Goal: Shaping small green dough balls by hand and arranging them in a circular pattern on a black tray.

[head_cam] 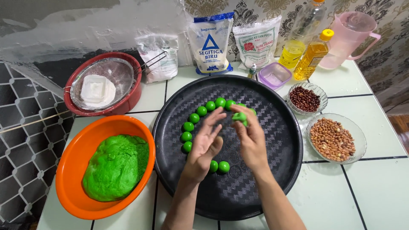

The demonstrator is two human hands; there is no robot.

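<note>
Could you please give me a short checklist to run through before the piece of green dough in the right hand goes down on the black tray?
1. Dough piece pinched in right hand fingertips: ok.
2. Left hand open, holding nothing, free to help: ok.
3. Piece rounded like the balls already laid: cannot tell, fingers partly hide it.
4. Bare space on black tray for another ball: ok, the arc of green balls leaves much of it bare.
5. Dough supply in orange bowl: ok, a large green dough mass remains.
</note>
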